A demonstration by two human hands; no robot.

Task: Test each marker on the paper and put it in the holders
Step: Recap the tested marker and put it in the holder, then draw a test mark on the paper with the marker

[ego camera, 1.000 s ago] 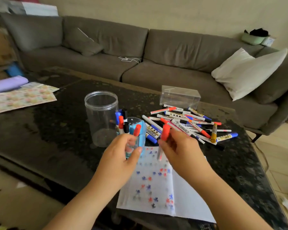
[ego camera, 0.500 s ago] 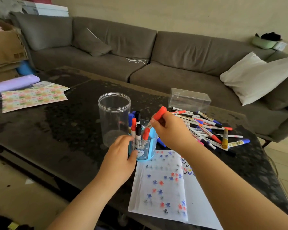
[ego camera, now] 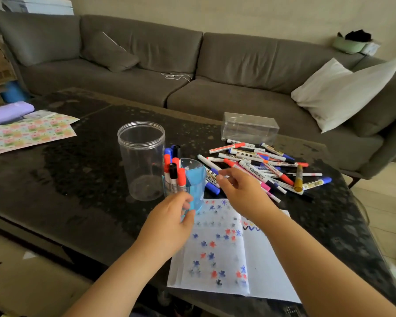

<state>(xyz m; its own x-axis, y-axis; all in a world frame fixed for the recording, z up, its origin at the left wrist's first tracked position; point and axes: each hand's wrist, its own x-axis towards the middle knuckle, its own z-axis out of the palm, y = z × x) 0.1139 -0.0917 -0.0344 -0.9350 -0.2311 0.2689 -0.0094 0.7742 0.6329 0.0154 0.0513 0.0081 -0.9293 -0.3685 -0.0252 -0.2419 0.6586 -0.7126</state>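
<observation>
A blue translucent holder [ego camera: 193, 179] stands on the dark table [ego camera: 78, 175], with several red, blue and black capped markers [ego camera: 175, 172] upright in its left part. My left hand [ego camera: 169, 223] grips the holder's base from the front. My right hand [ego camera: 242, 191] hovers just right of the holder with loosely bent fingers, holding nothing. A pile of loose markers [ego camera: 265, 165] lies beyond it. A white paper [ego camera: 226, 248] covered with red and blue test marks lies under both hands. A tall clear jar [ego camera: 141, 161] stands left of the holder, holding no markers.
A clear plastic box [ego camera: 249, 128] sits behind the marker pile. Patterned paper [ego camera: 30, 131] and a purple roll [ego camera: 7, 113] lie at the table's far left. A grey sofa [ego camera: 192, 72] with a white pillow [ego camera: 343, 92] runs behind the table.
My right hand held a red-capped marker above the holder; now that hand is free of it and drawn back to the right. My left hand stays on the holder.
</observation>
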